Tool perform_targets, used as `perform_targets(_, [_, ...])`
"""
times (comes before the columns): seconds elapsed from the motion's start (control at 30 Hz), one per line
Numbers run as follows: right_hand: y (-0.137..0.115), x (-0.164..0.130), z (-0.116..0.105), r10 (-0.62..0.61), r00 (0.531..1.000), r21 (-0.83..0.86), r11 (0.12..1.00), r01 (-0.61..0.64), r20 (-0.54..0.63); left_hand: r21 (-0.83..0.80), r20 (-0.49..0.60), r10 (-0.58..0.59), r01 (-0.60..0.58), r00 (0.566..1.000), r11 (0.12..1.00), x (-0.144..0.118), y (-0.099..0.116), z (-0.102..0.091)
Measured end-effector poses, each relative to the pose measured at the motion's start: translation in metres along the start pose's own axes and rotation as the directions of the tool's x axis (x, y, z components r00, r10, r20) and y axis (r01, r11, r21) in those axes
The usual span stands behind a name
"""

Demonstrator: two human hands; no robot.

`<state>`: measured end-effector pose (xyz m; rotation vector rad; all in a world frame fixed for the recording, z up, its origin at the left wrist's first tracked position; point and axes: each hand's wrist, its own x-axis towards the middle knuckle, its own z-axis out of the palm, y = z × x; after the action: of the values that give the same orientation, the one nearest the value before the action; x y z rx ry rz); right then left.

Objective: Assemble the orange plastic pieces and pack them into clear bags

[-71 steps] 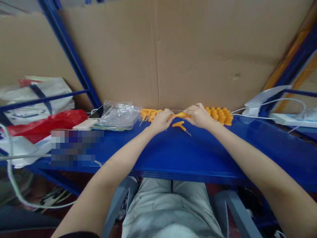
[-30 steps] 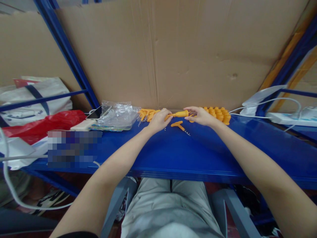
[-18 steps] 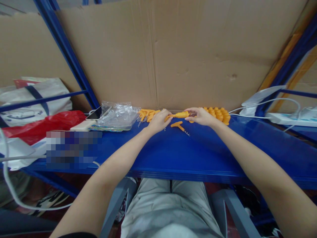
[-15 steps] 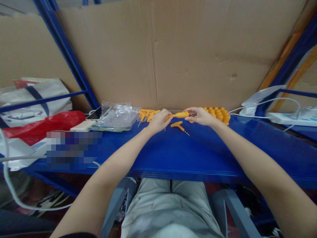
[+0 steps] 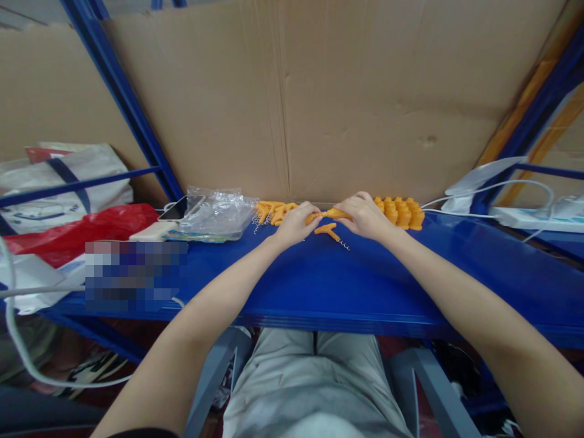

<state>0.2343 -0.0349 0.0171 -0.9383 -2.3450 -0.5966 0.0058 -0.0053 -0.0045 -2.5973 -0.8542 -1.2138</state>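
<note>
My left hand (image 5: 295,222) and my right hand (image 5: 362,216) meet at the back of the blue shelf (image 5: 347,280), both closed on one orange plastic piece (image 5: 329,214) held between them. Just in front of it an orange T-shaped corkscrew (image 5: 332,231) lies on the shelf with its metal spiral pointing right. A heap of orange parts with spirals (image 5: 272,211) lies left of my left hand. A row of orange pieces (image 5: 400,212) stands to the right of my right hand.
A cardboard sheet (image 5: 328,97) closes the back of the shelf. Clear plastic bags (image 5: 214,213), a phone (image 5: 181,207), a red bag (image 5: 86,226) and a white bag (image 5: 68,176) sit to the left. White cables and a power strip (image 5: 529,218) lie at right.
My right hand has closed in from the row of orange pieces and now wraps the end of the held piece; before, its fingers were spread at that end. My left hand has stayed put.
</note>
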Motion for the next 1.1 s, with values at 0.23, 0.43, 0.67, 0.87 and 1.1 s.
perform_targets(0.23, [0.003, 0.003, -0.004, 0.03, 0.998, 0.068, 0.997, -0.034, 0.057, 0.066, -0.011, 0.087, -0.086, 0.996, 0.994, 0.0, 0.001, -0.003])
perform_targets(0.43, [0.002, 0.005, -0.002, 0.062, 0.994, 0.117, 0.99, -0.073, 0.089, 0.12, -0.005, 0.146, -0.144, 0.989, 0.982, -0.001, -0.001, -0.003])
perform_targets(0.67, [0.008, 0.003, 0.005, 0.078, 0.993, 0.18, 0.979, -0.092, 0.083, 0.118, 0.006, 0.132, -0.131, 0.991, 0.984, -0.001, -0.003, -0.001])
perform_targets(0.87, [0.022, -0.001, 0.011, 0.082, 0.995, 0.257, 0.962, -0.093, 0.056, 0.063, 0.002, 0.055, -0.055, 0.999, 0.997, -0.001, -0.009, 0.001])
perform_targets(1.1, [0.028, -0.002, 0.013, 0.15, 0.988, 0.261, 0.953, -0.151, 0.024, 0.079, -0.019, 0.031, -0.03, 0.999, 0.996, -0.002, -0.013, 0.004])
